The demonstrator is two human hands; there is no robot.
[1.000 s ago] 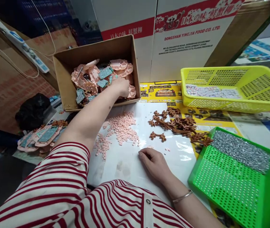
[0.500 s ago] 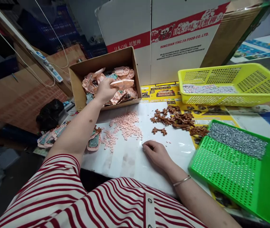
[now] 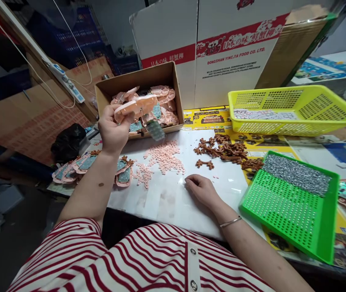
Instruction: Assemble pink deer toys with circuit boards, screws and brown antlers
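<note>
My left hand (image 3: 112, 132) grips a pink plastic shell (image 3: 139, 106) with a pale edge, raised at the front of an open cardboard box (image 3: 177, 83). From the shell dangles a greenish flat part (image 3: 155, 130), blurred by motion. More pink shells (image 3: 163, 95) with teal parts lie heaped in the box. My right hand (image 3: 201, 188) rests on the white table sheet with its fingers curled in and nothing visible at the fingertips. Just beyond it lie small pink pieces (image 3: 166, 158) in a loose pile and brown bone-shaped parts (image 3: 221, 150).
Pink-and-teal assemblies (image 3: 81, 166) lie along the table's left side. At right are a green perforated tray (image 3: 282, 202) holding many small metal parts (image 3: 297, 174) and a yellow basket (image 3: 261, 126) with pale pieces. A large white carton (image 3: 230, 24) stands behind.
My left hand has come out of the box toward me and to the left, lifting the pink shell, with the greenish part now hanging from it. My right hand stays in place.
</note>
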